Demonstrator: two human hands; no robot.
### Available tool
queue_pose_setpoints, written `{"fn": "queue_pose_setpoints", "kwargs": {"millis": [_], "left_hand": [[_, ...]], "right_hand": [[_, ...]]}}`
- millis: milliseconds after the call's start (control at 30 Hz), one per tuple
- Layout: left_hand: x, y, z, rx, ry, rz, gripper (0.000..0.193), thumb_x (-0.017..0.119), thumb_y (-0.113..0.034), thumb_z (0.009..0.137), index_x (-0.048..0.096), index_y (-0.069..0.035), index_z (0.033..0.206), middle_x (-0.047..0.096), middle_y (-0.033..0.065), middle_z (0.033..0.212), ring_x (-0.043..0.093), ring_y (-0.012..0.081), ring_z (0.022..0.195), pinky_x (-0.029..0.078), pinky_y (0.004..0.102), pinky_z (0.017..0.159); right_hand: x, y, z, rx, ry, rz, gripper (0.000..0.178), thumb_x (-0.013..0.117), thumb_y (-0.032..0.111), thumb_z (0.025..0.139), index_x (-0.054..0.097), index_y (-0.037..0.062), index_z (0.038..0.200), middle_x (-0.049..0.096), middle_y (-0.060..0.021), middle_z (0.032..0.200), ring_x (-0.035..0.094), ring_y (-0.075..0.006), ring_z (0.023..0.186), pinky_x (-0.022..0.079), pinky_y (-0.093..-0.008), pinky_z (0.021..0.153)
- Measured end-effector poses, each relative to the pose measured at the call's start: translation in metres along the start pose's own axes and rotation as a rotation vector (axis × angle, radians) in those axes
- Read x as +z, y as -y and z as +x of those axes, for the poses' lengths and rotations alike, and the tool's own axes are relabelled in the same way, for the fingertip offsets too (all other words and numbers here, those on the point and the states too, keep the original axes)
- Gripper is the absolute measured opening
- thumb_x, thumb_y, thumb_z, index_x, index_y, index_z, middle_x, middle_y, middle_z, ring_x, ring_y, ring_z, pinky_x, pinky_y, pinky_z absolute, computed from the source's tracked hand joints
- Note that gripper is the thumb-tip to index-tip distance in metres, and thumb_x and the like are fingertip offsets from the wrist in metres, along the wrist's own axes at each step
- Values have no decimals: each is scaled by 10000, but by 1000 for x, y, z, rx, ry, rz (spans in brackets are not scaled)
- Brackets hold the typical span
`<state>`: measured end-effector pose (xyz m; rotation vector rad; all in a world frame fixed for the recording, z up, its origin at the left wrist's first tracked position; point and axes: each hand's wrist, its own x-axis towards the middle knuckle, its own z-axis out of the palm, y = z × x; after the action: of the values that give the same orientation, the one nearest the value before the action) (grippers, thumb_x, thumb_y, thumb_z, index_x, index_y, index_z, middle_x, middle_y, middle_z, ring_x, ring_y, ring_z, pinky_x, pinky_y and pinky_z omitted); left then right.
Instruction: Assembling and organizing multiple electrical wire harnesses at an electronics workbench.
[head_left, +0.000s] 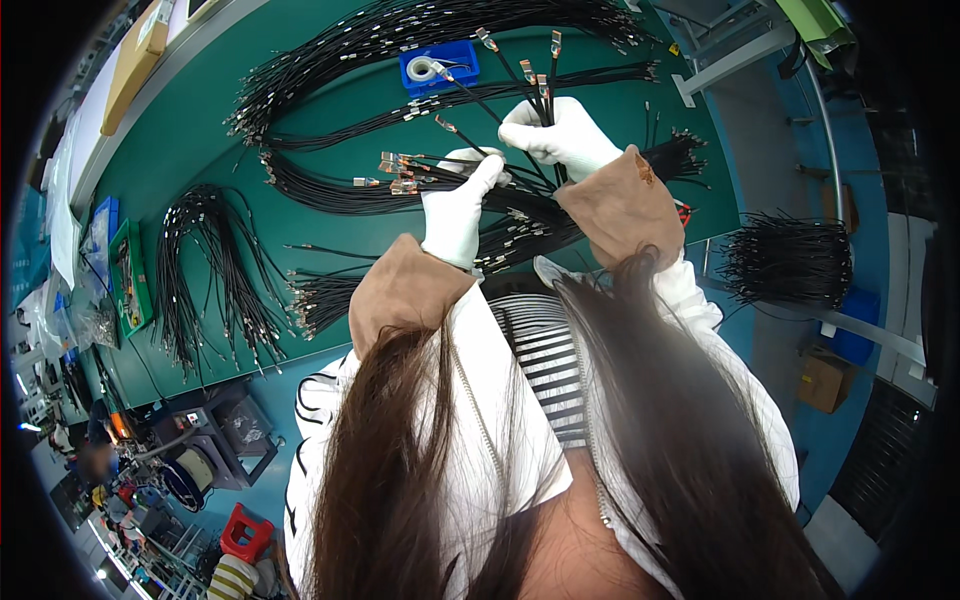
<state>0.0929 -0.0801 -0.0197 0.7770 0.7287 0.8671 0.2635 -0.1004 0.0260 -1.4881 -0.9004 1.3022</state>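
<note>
Several black cables (551,88) with metal-tipped ends stand up past the fingers of the white-gloved right hand (562,138), pinched closely between thumb and fingers, their tips fanning toward the far side of a green surface (200,130). Just beside it, the left hand (458,212), also gloved, has its fingers curled closed around a cable bundle (428,176), whose metal ends poke out leftward. Both forearms reach up from below in brown cuffs (405,290), angling inward so the hands nearly meet. Beyond them sits a blue tray (463,52) holding a white roll (422,68).
</note>
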Motion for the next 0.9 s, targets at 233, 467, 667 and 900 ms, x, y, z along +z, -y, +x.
{"fn": "queue_pose_setpoints", "kwargs": {"millis": [233,467,667,900], "left_hand": [[-4,3,0,19,-6,-36,128,694,-58,816,654,-1,923,647,46,781,597,113,691,462,245,663],[-6,5,0,-7,42,-30,129,656,-55,858,614,-2,968,640,83,816,624,170,756,498,297,722],[-11,9,0,-8,13,-15,138,664,-61,853,615,-5,969,641,80,808,622,170,755,495,294,718],[-4,6,-1,33,-26,-67,147,710,-54,806,645,-9,929,641,51,791,613,132,695,483,267,665]], "right_hand": [[1,0,5,22,116,-36,167,655,183,830,668,17,837,533,35,624,374,-17,499,251,-192,455],[-8,-3,4,22,242,71,163,596,178,885,648,30,842,604,10,767,369,-16,523,249,-182,463],[-10,-13,11,18,328,148,177,604,202,893,640,34,852,607,3,796,371,-17,522,254,-178,471],[-9,-17,13,-46,278,110,182,595,206,904,630,32,863,591,8,790,394,-26,545,270,-178,478]]}}
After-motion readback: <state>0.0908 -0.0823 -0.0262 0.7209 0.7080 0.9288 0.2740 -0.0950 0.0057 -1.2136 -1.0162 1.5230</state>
